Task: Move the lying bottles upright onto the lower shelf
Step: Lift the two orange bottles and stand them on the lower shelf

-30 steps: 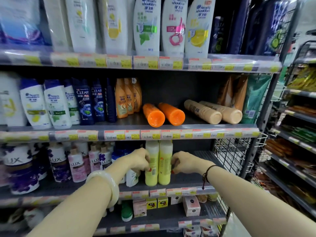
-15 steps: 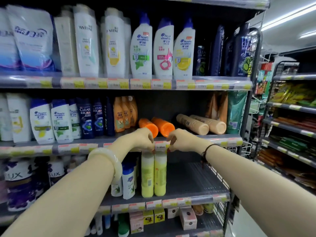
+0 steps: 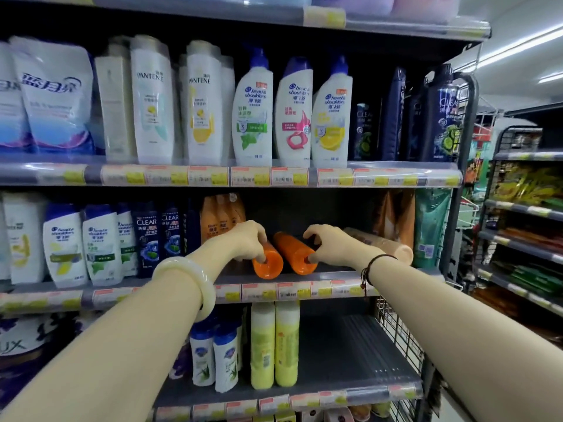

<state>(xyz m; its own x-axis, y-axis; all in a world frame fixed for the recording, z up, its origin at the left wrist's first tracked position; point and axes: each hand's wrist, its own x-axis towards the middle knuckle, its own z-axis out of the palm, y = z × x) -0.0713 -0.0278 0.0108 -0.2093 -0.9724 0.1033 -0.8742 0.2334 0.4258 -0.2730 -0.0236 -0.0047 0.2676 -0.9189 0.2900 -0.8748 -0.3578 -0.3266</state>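
Your left hand [image 3: 243, 239] is curled over the left orange bottle [image 3: 267, 261] and your right hand [image 3: 332, 243] over the right orange bottle [image 3: 295, 254], fingers wrapped on each body near the front end, a grip that looks closed but not yet lifting. Both bottles lie side by side on the middle shelf [image 3: 304, 289], long axes running front to back with round ends facing you, each directly under its own hand, so neither hand is nearer. The lower shelf [image 3: 350, 354] sits straight below, with open space right of the two upright yellow bottles [image 3: 274, 345]; two beige bottles [image 3: 393, 248] lie further right, untouched.
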